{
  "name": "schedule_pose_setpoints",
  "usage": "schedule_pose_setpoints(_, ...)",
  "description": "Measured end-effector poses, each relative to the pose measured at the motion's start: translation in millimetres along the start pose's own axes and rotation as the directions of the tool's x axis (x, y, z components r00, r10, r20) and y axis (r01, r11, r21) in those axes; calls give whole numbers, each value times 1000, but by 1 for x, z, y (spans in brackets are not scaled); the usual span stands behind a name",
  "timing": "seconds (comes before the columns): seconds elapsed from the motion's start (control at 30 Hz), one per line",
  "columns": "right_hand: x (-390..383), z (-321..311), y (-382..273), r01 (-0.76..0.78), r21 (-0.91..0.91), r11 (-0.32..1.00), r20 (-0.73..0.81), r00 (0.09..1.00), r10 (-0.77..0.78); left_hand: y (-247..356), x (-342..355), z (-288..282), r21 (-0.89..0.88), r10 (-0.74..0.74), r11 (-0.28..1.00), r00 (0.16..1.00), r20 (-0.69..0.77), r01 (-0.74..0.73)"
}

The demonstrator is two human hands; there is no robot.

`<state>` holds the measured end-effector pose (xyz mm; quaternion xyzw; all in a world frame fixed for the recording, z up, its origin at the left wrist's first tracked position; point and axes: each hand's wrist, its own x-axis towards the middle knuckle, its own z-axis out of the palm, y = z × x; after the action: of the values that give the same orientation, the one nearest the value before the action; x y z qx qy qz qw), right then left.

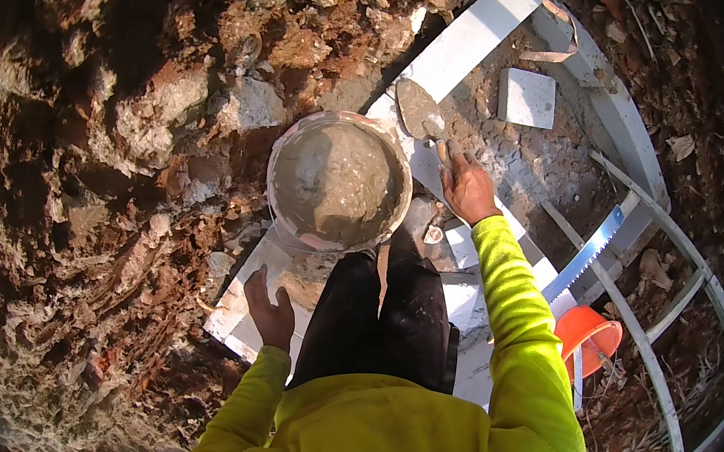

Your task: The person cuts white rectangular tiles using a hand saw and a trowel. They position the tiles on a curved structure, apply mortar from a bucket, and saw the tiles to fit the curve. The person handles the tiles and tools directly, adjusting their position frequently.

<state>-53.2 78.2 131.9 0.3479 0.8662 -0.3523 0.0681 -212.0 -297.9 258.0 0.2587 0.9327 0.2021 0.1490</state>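
Observation:
A trowel (pixel 419 111) is in my right hand (pixel 469 190), its fingers wrapped round the wooden handle. The trowel's rounded blade is coated with grey mortar and lies over the pale block wall, pointing up and left. Just left of it stands a round bucket (pixel 275 181) filled with wet grey mortar (pixel 341 178), in front of my knees. Its rim is smeared and partly reddish. My left hand (pixel 270 310) hangs below and left of the bucket, fingers apart, over the pale blocks (pixel 228 323). Nothing is in it.
Rough reddish-brown rock and earth (pixel 145 154) rise at the left. On the right are a saw (pixel 589 254) with a bluish toothed blade, an orange bucket (pixel 580 330) and a metal ladder (pixel 654 388). A loose white block (pixel 527 98) lies on dirt at upper right.

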Motion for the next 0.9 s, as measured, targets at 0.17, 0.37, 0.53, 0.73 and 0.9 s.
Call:
schedule_pose_setpoints(0.17, -13, 1, -13, 84, -38, 996, 156, 985, -77, 8, -6, 2, 0, -16, 1000, 1000, 27, 16)
schedule_pose_setpoints(0.37, 13, 2, -2, 65, -22, 998, 63, 996, -64, 13, -3, 9, -3, -11, 1000, 998, 57, 12)
schedule_pose_setpoints(0.53, -5, -18, -6, 167, -145, 975, 248, 960, -128, 9, -12, 3, -50, -34, 998, 998, 61, 37)
schedule_pose_setpoints(0.73, 4, -17, 40, -125, -66, 990, -39, 992, 122, 10, -10, 10, -21, -4, 1000, 997, 79, 6)
schedule_pose_setpoints(0.9, -100, 17, 13, -169, 52, 984, 116, 980, 162, -2, -14, 8, -2, -31, 1000, 998, 61, 31)
